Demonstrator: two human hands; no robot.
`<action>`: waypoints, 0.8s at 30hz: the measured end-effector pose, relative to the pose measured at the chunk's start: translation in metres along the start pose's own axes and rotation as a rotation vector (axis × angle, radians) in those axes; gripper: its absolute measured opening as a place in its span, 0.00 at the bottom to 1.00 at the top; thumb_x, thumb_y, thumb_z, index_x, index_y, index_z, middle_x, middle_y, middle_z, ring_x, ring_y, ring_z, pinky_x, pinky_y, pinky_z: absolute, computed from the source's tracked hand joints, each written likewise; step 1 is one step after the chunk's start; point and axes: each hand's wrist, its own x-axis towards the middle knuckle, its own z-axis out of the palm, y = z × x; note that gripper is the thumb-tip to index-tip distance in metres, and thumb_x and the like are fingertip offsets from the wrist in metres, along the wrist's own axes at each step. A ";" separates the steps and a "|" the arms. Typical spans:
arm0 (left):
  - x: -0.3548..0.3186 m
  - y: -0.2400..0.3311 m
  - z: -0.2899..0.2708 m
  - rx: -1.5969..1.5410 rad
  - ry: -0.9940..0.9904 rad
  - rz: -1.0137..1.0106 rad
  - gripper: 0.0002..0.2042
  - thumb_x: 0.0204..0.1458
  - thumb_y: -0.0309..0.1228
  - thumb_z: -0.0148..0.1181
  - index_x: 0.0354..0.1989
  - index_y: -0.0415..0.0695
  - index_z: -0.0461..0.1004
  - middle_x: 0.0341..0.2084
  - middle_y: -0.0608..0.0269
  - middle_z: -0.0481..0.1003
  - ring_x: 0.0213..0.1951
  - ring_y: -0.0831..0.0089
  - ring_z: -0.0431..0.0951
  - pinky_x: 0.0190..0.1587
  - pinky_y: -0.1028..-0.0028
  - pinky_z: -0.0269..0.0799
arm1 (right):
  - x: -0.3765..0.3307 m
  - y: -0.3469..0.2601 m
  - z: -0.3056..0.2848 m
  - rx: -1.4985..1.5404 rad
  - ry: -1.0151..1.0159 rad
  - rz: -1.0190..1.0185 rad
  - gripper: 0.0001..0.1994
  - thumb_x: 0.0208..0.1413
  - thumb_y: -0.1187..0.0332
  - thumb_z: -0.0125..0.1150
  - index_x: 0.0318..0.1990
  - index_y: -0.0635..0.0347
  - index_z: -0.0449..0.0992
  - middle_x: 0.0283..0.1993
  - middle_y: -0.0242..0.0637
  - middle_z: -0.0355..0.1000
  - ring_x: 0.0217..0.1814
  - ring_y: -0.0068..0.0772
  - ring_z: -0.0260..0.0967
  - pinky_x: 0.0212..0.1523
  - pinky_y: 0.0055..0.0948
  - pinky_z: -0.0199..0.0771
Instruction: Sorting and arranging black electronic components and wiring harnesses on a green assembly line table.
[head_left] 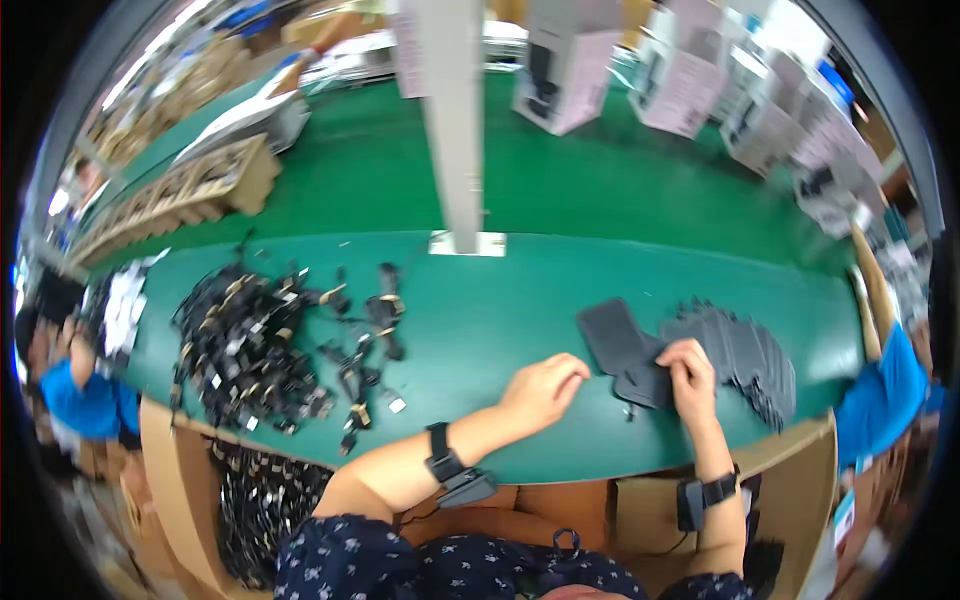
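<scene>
My left hand [545, 391] is just above the green table, its fingers curled together; whatever may be inside them is hidden. To the right, my right hand [692, 378] pinches the edge of a dark grey flat pouch [643, 386]. Another dark grey flat piece [609, 330] lies beside it, angled away from me. Farther right, an overlapping row of similar grey pouches [740, 352] is fanned out on the table. A small dark bit [630, 412] sits by the pouch's lower edge.
A heap of bundled black cables [250, 345] covers the table's left side, with loose bundles [357, 380] beside it. A white post [455, 130] rises at the table's middle. Open cartons [675, 75] stand at the back right. A cable-filled cardboard box [255, 500] is below the edge. People work at both sides.
</scene>
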 end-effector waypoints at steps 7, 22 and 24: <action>0.005 0.003 -0.003 -0.028 -0.076 -0.127 0.04 0.51 0.24 0.51 0.33 0.44 0.71 0.27 0.57 0.72 0.24 0.61 0.73 0.28 0.69 0.70 | 0.001 0.005 0.001 0.071 -0.011 0.076 0.10 0.45 0.87 0.46 0.26 0.63 0.72 0.31 0.37 0.68 0.38 0.32 0.67 0.38 0.26 0.67; 0.003 0.009 -0.001 -0.166 -0.137 -0.317 0.04 0.53 0.19 0.50 0.34 0.38 0.71 0.24 0.67 0.70 0.21 0.86 0.66 0.23 0.85 0.61 | -0.009 0.014 -0.004 0.030 0.039 0.068 0.07 0.47 0.80 0.49 0.27 0.57 0.73 0.30 0.32 0.68 0.32 0.33 0.68 0.30 0.29 0.66; 0.003 0.009 -0.001 -0.199 -0.138 -0.307 0.04 0.53 0.19 0.49 0.34 0.38 0.71 0.24 0.67 0.70 0.22 0.85 0.67 0.24 0.85 0.62 | -0.008 0.012 -0.003 0.018 0.045 0.045 0.07 0.47 0.80 0.49 0.27 0.57 0.73 0.30 0.31 0.68 0.32 0.32 0.68 0.30 0.29 0.66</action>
